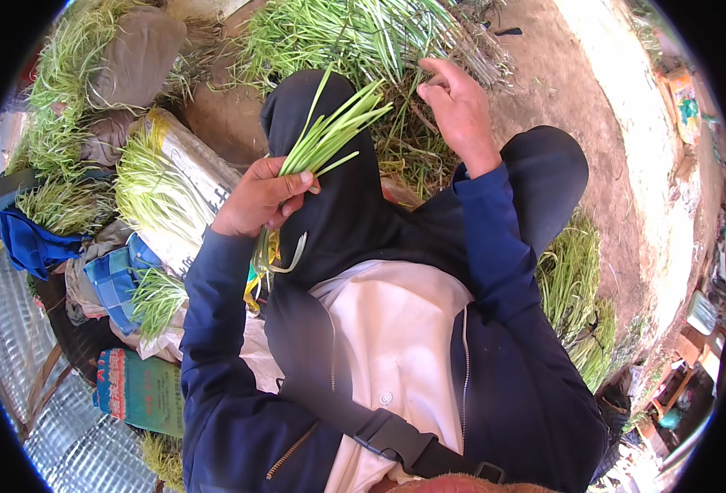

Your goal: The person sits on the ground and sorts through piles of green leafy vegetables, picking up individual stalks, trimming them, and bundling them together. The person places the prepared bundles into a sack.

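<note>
My left hand (264, 197) is shut around a small bunch of green leafy stalks (332, 132), which look like garlic chives. The leaf ends fan out up and to the right over my left knee. Pale stem ends hang below the fist. My right hand (458, 108) is raised with index finger and thumb apart, and nothing shows between them. Just beyond it lies a large heap of the same green stalks (350, 40), with brownish root ends (483, 52) towards the right. Loose dark trimmings (415, 145) lie on the ground between my legs.
On the left, pale-green stalks (153, 179) rest on a printed white sack (193, 154). A blue checked cloth (113, 271) and a green printed package (147, 391) lie nearer. More greens (569, 277) lie beside my right thigh, on bare earth (554, 92).
</note>
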Motion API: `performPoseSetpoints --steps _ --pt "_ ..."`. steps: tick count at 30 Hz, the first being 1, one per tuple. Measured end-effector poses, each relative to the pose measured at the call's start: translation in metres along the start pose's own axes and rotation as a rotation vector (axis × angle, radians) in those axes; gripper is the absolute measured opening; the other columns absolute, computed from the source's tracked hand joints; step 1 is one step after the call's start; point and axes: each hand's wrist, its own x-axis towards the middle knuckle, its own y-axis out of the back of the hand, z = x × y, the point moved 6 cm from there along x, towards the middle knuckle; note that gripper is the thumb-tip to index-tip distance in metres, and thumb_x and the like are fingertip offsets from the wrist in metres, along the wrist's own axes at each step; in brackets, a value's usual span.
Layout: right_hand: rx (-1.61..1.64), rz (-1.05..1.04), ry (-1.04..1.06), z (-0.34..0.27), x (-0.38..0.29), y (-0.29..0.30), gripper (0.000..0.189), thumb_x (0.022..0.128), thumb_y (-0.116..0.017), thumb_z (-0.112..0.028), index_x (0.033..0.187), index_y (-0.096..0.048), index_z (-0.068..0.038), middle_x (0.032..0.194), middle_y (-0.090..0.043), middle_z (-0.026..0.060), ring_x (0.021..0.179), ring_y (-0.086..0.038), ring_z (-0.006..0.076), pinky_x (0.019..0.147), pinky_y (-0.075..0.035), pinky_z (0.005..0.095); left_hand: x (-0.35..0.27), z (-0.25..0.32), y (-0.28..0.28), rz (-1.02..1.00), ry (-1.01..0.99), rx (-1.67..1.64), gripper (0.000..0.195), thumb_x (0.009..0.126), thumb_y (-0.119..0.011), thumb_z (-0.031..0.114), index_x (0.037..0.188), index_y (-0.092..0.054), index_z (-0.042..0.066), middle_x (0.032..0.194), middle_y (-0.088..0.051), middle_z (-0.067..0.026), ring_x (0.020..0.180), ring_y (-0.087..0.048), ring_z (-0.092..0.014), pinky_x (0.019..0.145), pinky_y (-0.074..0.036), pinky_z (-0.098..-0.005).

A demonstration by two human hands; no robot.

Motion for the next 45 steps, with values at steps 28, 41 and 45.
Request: performPoseSetpoints --steps 28,41,45 --pt "0.004 -0.199 0.414 -0.103 -0.056 -0.055 0.014 0.082 -0.079 -0.008 0.093 -0.072 -0.007 0.090 -0.066 0.0085 0.083 -0.067 0.0284 0.074 -0.053 0.0374 0.002 -0.001 -0.005 0.035 -0.045 0.054 0.021 0.105 -0.067 0.023 0.103 -0.074 0.003 0.063 -0.055 0.0012 0.047 -0.042 -0.004 0.040 -0.027 -0.0204" --pt "0.254 0.122 0.007 -0.035 -0.019 -0.009 0.018 0.089 -0.068 0.001 0.105 -0.075 -0.002 0.089 -0.070 0.0093 0.079 -0.067 0.0175 0.077 -0.055 0.0308 0.002 -0.002 -0.008 0.105 -0.070 0.098 0.017 0.103 -0.069 0.019 0.102 -0.074 0.003 0.063 -0.059 -0.0007 0.041 -0.040 -0.004 0.038 -0.028 -0.0218" --pt "0.149 0.032 0.320 -0.087 -0.036 -0.012 0.021 0.088 -0.071 -0.002 0.109 -0.075 -0.004 0.092 -0.067 0.0120 0.082 -0.069 0.0239 0.076 -0.055 0.0341 0.005 -0.001 -0.010 0.111 -0.043 0.081 0.015 0.101 -0.071 0.018 0.100 -0.074 0.004 0.063 -0.059 -0.0005 0.040 -0.041 -0.004 0.038 -0.028 -0.0221"
